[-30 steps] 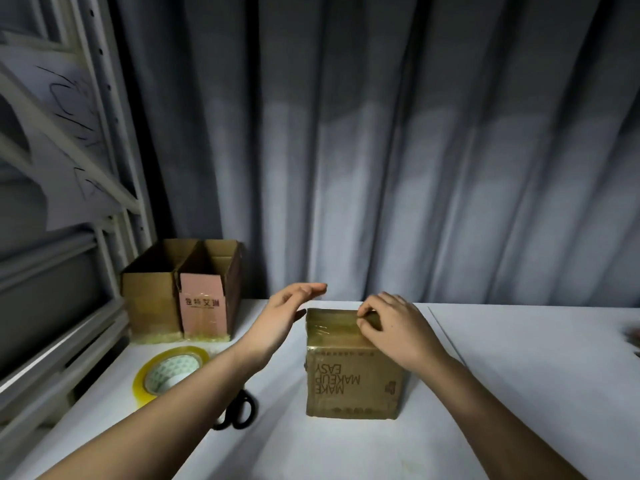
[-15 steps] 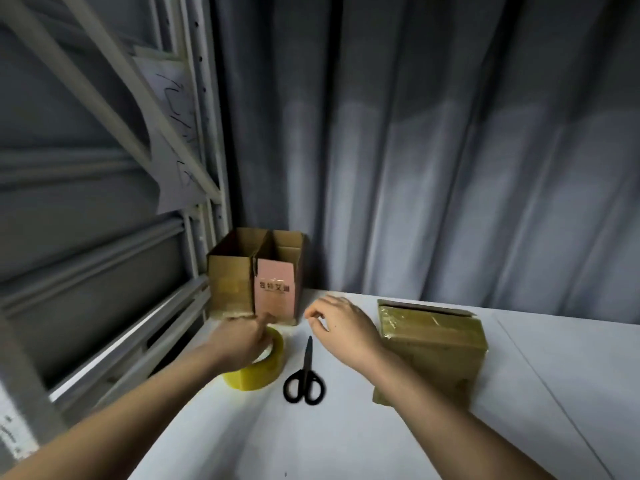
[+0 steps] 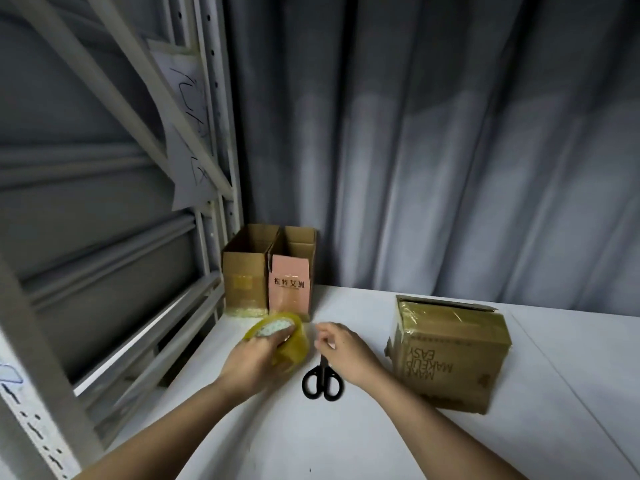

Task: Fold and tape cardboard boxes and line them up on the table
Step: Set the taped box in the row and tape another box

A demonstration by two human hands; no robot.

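Observation:
My left hand [image 3: 252, 362] grips a yellowish roll of clear tape [image 3: 280, 332], lifted and tilted above the white table [image 3: 346, 445]. Just right of the roll, my right hand [image 3: 343, 348] pinches its fingertips together at the roll's edge; whether it holds the tape end I cannot tell. A brown cardboard box [image 3: 450, 355] printed "MAKE MAKEUP EASY" stands at the right, its top covered with shiny tape. Black scissors [image 3: 322, 382] lie on the table under my right hand. At the back left stand two open boxes, one brown [image 3: 244, 282] and one with a pink front [image 3: 289, 289].
A grey metal shelf frame [image 3: 214, 168] with a paper sheet taped to it runs along the left edge of the table. A grey curtain [image 3: 433, 150] hangs behind the table. The table's seam [image 3: 561, 372] runs diagonally at the right.
Both hands left the taped box and moved left. My left hand has lifted the tape roll off the table, and my right hand has come to the roll's edge.

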